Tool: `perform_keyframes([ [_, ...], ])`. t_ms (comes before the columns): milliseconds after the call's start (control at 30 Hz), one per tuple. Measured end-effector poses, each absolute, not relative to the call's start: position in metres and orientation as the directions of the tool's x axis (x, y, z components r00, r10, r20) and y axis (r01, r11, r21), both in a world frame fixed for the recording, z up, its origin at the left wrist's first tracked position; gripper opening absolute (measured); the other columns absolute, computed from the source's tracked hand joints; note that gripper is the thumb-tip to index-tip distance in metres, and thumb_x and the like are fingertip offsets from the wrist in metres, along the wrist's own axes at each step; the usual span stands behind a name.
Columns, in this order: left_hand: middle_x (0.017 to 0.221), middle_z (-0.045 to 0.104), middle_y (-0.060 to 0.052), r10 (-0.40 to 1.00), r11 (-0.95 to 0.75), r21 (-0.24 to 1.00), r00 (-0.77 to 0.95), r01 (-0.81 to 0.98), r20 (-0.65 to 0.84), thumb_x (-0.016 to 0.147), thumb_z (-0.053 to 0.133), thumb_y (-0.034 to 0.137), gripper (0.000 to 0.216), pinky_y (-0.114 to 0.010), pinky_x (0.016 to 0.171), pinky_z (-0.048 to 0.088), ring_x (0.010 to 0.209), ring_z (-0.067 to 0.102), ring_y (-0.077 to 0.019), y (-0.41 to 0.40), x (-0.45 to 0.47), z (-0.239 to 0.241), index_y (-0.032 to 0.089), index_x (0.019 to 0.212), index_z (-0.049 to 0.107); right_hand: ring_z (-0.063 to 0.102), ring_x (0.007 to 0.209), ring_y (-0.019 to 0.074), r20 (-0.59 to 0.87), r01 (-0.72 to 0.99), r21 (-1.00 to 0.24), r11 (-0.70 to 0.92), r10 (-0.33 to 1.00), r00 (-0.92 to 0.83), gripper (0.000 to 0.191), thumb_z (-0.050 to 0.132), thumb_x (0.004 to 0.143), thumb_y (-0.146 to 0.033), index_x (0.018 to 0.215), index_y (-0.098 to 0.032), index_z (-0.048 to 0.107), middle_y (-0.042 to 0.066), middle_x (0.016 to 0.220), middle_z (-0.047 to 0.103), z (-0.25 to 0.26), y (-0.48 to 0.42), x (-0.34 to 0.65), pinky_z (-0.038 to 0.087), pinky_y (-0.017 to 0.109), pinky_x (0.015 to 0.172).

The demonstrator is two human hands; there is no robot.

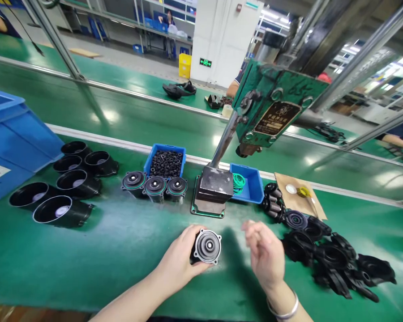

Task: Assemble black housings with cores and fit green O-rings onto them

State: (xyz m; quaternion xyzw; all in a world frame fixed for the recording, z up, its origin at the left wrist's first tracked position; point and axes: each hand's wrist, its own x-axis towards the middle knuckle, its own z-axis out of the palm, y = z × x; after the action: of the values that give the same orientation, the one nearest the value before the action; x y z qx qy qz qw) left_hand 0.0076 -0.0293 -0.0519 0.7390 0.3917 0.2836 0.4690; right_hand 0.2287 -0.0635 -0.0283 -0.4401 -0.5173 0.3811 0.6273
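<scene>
My left hand (179,259) is closed around a black round part with a grey disc face (207,246), held just above the green table (121,250). To its right, my right hand (265,252) hovers with the fingers loosely curled and blurred by motion; nothing shows in it. A silver bracelet sits on that wrist. Directly beyond both hands stands a green hand press (272,105) with its dark base block (213,190). Three assembled parts with green rings (154,184) stand in a row left of the press.
Several black cups (69,179) lie at the left beside a big blue crate (10,138). A small blue bin of black rings (167,162) and another with green rings (246,181) flank the press. A pile of black housings (329,255) lies at the right.
</scene>
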Motion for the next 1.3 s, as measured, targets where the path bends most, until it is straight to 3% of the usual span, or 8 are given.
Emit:
perform_keyframes([
  [133,0.126,0.060,-0.004,0.848,-0.271,0.908,0.525,0.320,0.068,0.076,0.082,0.016,0.064,-0.041,0.101,0.049,0.118,0.058,-0.0253,-0.029,0.008,-0.054,0.028,0.128,0.046,0.064,0.106,0.0283,0.209,0.083,-0.971,0.223,0.967,-0.149,0.045,0.051,0.099,-0.052,0.130,-0.021,0.064,0.010,0.106,0.073,-0.027,-0.059,0.217,0.034,0.052,0.111],
  [300,0.125,0.060,-0.005,0.847,-0.255,0.906,0.530,0.337,0.041,0.075,0.082,0.014,0.063,-0.042,0.101,0.050,0.117,0.059,-0.0257,-0.028,0.008,-0.051,0.027,0.127,0.047,0.052,0.060,0.0183,0.363,-0.059,-0.915,0.399,0.878,0.311,0.038,0.041,0.105,-0.033,0.075,-0.024,0.063,-0.004,0.047,0.042,-0.036,-0.056,0.224,0.047,0.038,0.081],
  [500,0.125,0.062,-0.006,0.853,-0.296,0.891,0.514,0.344,0.085,0.074,0.080,0.010,0.066,-0.042,0.101,0.052,0.117,0.061,-0.0262,-0.027,0.008,-0.053,0.028,0.127,0.047,0.060,0.111,0.0301,0.285,0.129,-0.950,0.285,0.958,-0.018,0.038,0.050,0.099,-0.049,0.114,-0.021,0.070,0.013,0.103,0.071,-0.031,-0.060,0.212,0.046,0.048,0.098],
  [600,0.129,0.062,-0.006,0.853,-0.331,0.871,0.509,0.363,0.112,0.075,0.080,0.012,0.067,-0.045,0.104,0.052,0.122,0.061,-0.0275,-0.028,0.007,-0.060,0.029,0.131,0.046,0.059,0.070,0.0223,0.361,0.166,-0.930,0.329,0.902,0.235,0.036,0.044,0.102,-0.044,0.081,-0.023,0.065,0.000,0.054,0.051,-0.034,-0.054,0.217,0.050,0.041,0.080],
  [700,0.136,0.061,-0.008,0.857,-0.370,0.843,0.495,0.391,0.146,0.077,0.079,0.017,0.076,-0.048,0.108,0.050,0.126,0.060,-0.0289,-0.030,0.004,-0.068,0.029,0.140,0.038,0.042,0.050,0.0164,0.361,0.204,-0.930,0.306,0.867,0.343,0.034,0.037,0.105,-0.033,0.077,-0.024,0.053,-0.008,0.044,0.025,-0.040,-0.050,0.224,0.045,0.031,0.062],
  [867,0.139,0.060,-0.010,0.845,-0.400,0.810,0.515,0.428,0.145,0.078,0.079,0.017,0.082,-0.048,0.108,0.051,0.128,0.059,-0.0290,-0.032,-0.001,-0.071,0.030,0.144,0.033,0.054,0.059,0.0139,0.318,0.342,-0.907,0.246,0.933,0.170,0.012,0.056,0.098,-0.025,0.089,-0.020,0.063,-0.002,0.065,0.056,-0.026,-0.043,0.229,0.046,0.026,0.061],
  [1033,0.140,0.060,-0.011,0.841,-0.446,0.763,0.510,0.467,0.180,0.081,0.076,0.020,0.077,-0.049,0.107,0.052,0.128,0.060,-0.0299,-0.029,-0.004,-0.077,0.030,0.145,0.033,0.061,0.097,0.0225,0.355,0.900,-0.361,0.246,0.928,-0.111,0.016,0.054,0.098,-0.020,0.107,-0.014,0.066,0.012,0.102,0.062,0.011,0.008,0.263,0.051,0.035,0.090],
  [1300,0.137,0.062,-0.011,0.834,-0.494,0.742,0.488,0.453,0.257,0.086,0.072,0.027,0.067,-0.047,0.102,0.056,0.123,0.064,-0.0301,-0.025,-0.005,-0.087,0.029,0.144,0.037,0.066,0.098,0.0208,0.072,0.992,-0.022,0.121,0.990,-0.120,0.011,0.067,0.094,-0.022,0.091,-0.012,0.067,0.007,0.099,0.068,0.016,0.096,0.296,0.054,0.041,0.090],
])
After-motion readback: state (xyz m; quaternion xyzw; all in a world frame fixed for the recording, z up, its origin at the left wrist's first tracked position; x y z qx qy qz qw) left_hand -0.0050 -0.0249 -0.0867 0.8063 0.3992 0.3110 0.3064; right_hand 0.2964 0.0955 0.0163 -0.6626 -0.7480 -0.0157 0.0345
